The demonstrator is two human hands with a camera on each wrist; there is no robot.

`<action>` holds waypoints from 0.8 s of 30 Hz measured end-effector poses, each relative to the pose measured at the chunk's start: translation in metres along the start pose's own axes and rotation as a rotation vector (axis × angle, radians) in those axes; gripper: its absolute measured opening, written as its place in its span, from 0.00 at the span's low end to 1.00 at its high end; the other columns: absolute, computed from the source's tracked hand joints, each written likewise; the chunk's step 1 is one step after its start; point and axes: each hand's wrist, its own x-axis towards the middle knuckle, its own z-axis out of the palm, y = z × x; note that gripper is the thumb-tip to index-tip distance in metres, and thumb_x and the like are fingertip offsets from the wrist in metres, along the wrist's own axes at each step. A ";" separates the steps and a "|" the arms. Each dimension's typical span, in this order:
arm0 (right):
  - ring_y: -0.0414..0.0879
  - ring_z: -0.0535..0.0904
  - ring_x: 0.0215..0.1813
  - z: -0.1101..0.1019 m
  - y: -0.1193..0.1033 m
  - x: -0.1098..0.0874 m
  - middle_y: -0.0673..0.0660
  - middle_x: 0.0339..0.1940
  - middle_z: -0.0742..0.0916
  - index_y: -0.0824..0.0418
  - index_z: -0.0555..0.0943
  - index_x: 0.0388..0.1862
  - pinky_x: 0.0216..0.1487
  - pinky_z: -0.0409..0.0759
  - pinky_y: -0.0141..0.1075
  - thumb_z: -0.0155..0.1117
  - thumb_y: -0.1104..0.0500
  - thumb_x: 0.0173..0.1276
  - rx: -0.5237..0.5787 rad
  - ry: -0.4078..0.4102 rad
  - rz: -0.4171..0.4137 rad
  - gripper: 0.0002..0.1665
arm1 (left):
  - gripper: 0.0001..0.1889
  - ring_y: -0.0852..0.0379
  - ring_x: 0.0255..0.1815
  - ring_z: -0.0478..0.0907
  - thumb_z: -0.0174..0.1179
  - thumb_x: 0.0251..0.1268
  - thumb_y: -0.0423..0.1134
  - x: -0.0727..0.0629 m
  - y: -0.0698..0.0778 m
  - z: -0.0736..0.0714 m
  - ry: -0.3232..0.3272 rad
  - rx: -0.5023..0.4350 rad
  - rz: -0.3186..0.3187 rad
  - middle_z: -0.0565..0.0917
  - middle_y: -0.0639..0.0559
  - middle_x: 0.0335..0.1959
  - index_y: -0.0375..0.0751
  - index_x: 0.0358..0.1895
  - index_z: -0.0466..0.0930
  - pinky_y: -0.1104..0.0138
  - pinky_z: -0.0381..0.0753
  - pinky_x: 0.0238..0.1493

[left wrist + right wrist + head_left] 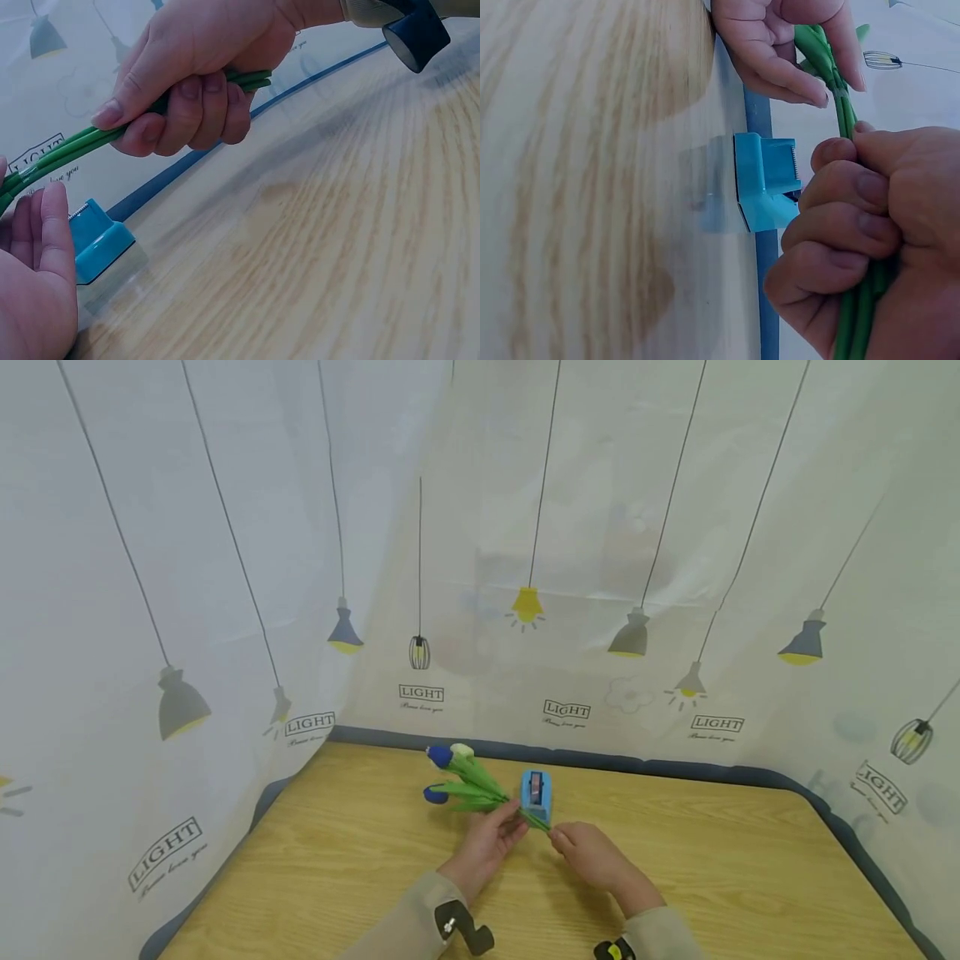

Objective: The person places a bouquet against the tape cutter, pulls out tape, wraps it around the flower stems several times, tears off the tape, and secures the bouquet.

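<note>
A bunch of artificial tulips (468, 774), with blue and whitish heads and green leaves, is held across both hands above the table. My left hand (489, 845) holds the bunch just below the leaves, thumb on one side of the stems and fingers on the other. Lower down, my right hand (592, 858) grips the green stems (71, 152), its fingers curled round them and the stem ends sticking out behind. In the right wrist view a shiny band of tape (841, 91) circles the stems between the hands. A blue tape dispenser (536, 795) stands on the table just beyond the hands.
The wood-grain table (360, 877) runs back to a dark blue border (600, 760). Behind and to both sides hangs a pale curtain (480, 527) printed with lamps. Dark camera mounts (463, 927) sit on the sleeved wrists.
</note>
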 end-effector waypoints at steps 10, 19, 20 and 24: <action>0.39 0.66 0.25 0.004 0.001 0.001 0.47 0.22 0.72 0.59 0.77 0.31 0.31 0.68 0.34 0.50 0.55 0.87 -0.130 0.049 -0.037 0.21 | 0.06 0.62 0.39 0.86 0.65 0.77 0.38 0.000 0.000 -0.001 0.003 0.014 0.000 0.88 0.52 0.39 0.43 0.46 0.78 0.72 0.89 0.50; 0.40 0.70 0.26 0.007 -0.003 0.001 0.45 0.21 0.75 0.55 0.79 0.31 0.31 0.72 0.37 0.57 0.55 0.84 -0.314 0.089 -0.065 0.16 | 0.09 0.62 0.38 0.86 0.63 0.78 0.34 0.002 -0.002 -0.001 0.036 0.023 -0.003 0.86 0.52 0.38 0.38 0.52 0.74 0.71 0.90 0.49; 0.40 0.69 0.25 0.007 -0.004 0.000 0.45 0.20 0.74 0.54 0.78 0.30 0.30 0.71 0.36 0.57 0.55 0.84 -0.310 0.087 -0.063 0.17 | 0.09 0.62 0.38 0.86 0.63 0.78 0.33 0.002 -0.002 -0.001 0.042 0.024 -0.008 0.86 0.52 0.38 0.37 0.53 0.74 0.71 0.90 0.49; 0.39 0.66 0.22 0.006 -0.005 0.000 0.45 0.18 0.72 0.54 0.77 0.25 0.26 0.67 0.33 0.55 0.54 0.85 -0.215 0.056 -0.043 0.22 | 0.12 0.62 0.38 0.86 0.61 0.79 0.32 0.004 -0.003 -0.001 0.047 0.043 -0.013 0.86 0.52 0.39 0.33 0.58 0.72 0.72 0.89 0.49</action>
